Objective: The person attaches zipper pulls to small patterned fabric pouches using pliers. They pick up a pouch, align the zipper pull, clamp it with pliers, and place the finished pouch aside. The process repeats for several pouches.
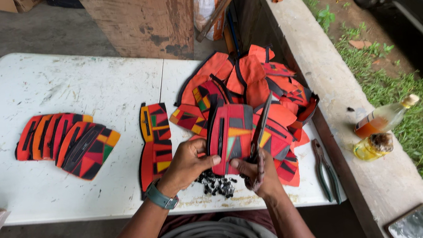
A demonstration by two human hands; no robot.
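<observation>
Bare white tabletop (66,91) lies open at the far left and along the near left edge; a fanned row of patterned fabric pieces (65,142) blocks the left middle; a heaped pile of orange fabric pieces (254,84) fills the right; pliers (324,170) lie along the right edge; black scraps (217,183) litter the near edge.

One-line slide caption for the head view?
Left hand steadies a patterned red fabric piece while right hand works scissors at it.
</observation>
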